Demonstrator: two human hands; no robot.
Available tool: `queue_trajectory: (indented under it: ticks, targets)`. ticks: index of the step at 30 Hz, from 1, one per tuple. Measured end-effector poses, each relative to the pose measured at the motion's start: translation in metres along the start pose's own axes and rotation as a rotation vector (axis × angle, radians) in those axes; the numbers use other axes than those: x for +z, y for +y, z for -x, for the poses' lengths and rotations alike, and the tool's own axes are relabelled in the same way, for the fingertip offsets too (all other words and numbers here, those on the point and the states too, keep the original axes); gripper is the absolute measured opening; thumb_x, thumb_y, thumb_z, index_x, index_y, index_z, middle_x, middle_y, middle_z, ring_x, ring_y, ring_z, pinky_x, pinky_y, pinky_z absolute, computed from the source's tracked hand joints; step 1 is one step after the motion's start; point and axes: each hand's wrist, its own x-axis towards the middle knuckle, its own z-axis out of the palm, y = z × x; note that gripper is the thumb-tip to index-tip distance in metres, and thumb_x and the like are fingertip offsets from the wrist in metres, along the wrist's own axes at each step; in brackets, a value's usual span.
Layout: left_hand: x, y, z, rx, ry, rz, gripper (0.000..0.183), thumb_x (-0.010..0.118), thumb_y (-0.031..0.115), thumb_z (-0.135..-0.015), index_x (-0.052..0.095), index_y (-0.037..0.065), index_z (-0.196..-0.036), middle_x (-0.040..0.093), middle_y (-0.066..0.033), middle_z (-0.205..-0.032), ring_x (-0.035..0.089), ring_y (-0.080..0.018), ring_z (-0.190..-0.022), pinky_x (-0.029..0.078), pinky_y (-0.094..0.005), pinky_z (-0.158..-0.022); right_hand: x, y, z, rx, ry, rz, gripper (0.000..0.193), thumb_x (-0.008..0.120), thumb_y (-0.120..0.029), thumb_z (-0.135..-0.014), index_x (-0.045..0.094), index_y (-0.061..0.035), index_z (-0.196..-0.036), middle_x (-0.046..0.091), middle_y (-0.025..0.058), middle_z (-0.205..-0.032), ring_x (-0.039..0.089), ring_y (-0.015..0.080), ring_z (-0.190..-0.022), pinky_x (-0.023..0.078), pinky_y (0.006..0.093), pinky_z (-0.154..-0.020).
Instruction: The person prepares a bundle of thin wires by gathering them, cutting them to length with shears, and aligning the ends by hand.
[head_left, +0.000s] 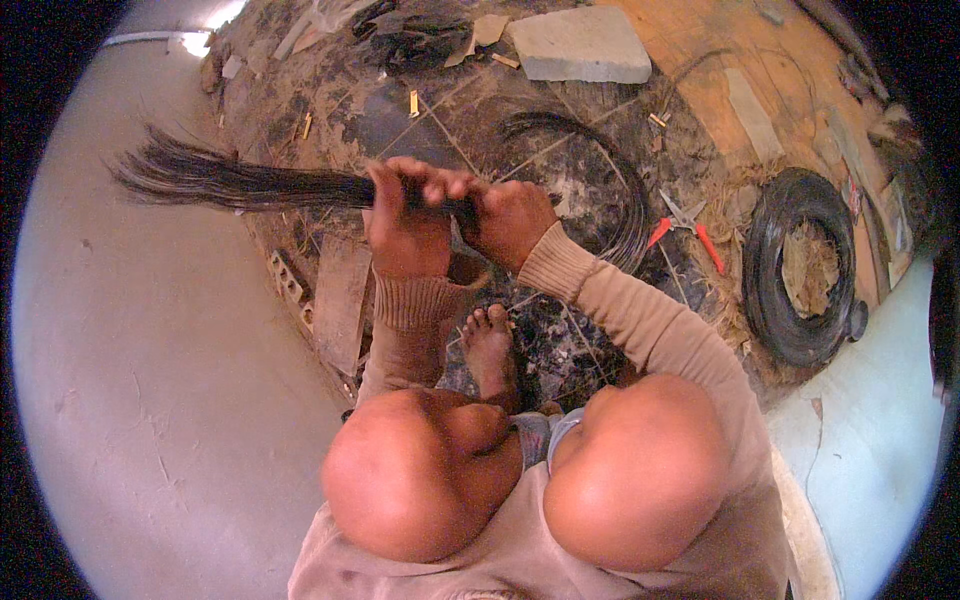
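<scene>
A thick bundle of long, dark, hair-like strands (260, 187) lies across both of my hands, its loose ends fanning out to the left. My left hand (412, 220) is closed round it, fingers curled over the top. Right beside it, my right hand (508, 218) is closed on the bundle's other end, the knuckles slightly blurred. What lies between the two palms is mostly hidden. A second curved lock of dark strands (632, 205) arcs over the floor to the right of my hands. Red-handled shears (690, 232) lie with blades apart beyond it.
A black tyre-like ring (757, 255) lies at the right, with dry fibres about it. At the far side rests a pale slab (580, 45). My bare foot (490, 355) stands on the stained tiled floor below my hands. A grey wall (150, 350) rises at the left.
</scene>
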Motion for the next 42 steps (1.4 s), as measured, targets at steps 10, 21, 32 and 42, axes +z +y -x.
queue_trajectory:
  ticks: [10,21,32,42]
  targets:
    - [-0.005,0.037,-0.019,0.033,0.163,0.07,0.06,0.038,0.056,-0.098,0.027,0.017,-0.053,0.016,0.0036,-0.045,0.011,-0.0115,-0.041,0.014,-0.0296,-0.04,0.012,0.009,0.007,-0.416,0.438,0.116,0.019,0.056,-0.026,-0.089,0.055,-0.0074,-0.088,0.061,0.0098,-0.08,0.064,0.0256,-0.071,0.051,0.0384,-0.06]
    - [-0.021,0.052,-0.02,0.089,0.235,0.077,0.061,0.038,0.058,-0.097,0.026,0.019,-0.052,0.017,0.0037,-0.045,0.01,-0.0114,-0.04,0.014,-0.0282,-0.04,0.009,0.015,-0.002,-0.514,0.395,0.102,0.03,0.055,-0.039,-0.092,0.055,-0.0099,-0.083,0.059,0.0061,-0.072,0.062,0.0235,-0.065,0.05,0.0362,-0.058]
    - [0.0,0.018,-0.012,0.316,0.185,0.011,0.06,0.033,0.056,-0.1,0.028,0.017,-0.054,0.017,0.0019,-0.044,0.01,-0.0122,-0.041,0.015,-0.0295,-0.041,0.017,0.027,-0.006,-0.24,0.117,-0.044,0.031,0.051,-0.037,-0.096,0.052,-0.0078,-0.085,0.062,0.0119,-0.065,0.064,0.0328,-0.057,0.051,0.0465,-0.049]
    - [-0.025,0.045,-0.025,0.11,0.247,0.047,0.06,0.035,0.058,-0.098,0.025,0.018,-0.055,0.015,0.0042,-0.047,0.009,-0.011,-0.041,0.015,-0.0286,-0.042,0.003,0.034,-0.005,-0.509,0.464,0.261,0.037,0.055,-0.045,-0.091,0.053,-0.0103,-0.08,0.061,0.0075,-0.067,0.063,0.0292,-0.059,0.05,0.0416,-0.053]
